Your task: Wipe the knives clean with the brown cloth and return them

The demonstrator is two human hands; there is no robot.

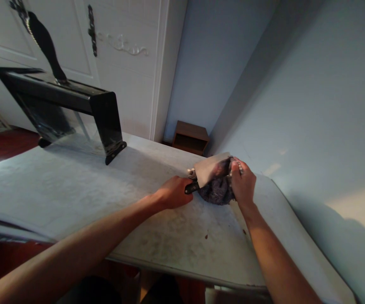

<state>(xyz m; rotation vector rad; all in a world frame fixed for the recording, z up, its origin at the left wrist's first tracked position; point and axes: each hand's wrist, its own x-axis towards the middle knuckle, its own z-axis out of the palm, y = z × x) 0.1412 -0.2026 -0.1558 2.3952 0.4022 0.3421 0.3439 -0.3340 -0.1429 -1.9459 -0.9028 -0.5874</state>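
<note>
Over the right part of the white table [157, 236], my left hand [176, 192] is closed round the black handle [191, 188] of a cleaver [212, 166]. Its broad blade reaches to the right and reflects dark and reddish patches. My right hand [244, 181] grips a dark grey, fuzzy cloth [218, 191] at the blade's far end. The cloth bunches below the blade, and part of it is hidden behind the metal. A small light-coloured bit of something [191, 173] shows behind the blade by my left hand.
A black stand with clear panels [103, 99] is at the table's left, a black handle [47, 46] rising from it. Small brown specks [206, 237] mark the tabletop. Beyond are white cabinet doors [125, 80] and a brown box-shaped unit [191, 131]. A pale wall [321, 126] borders the right.
</note>
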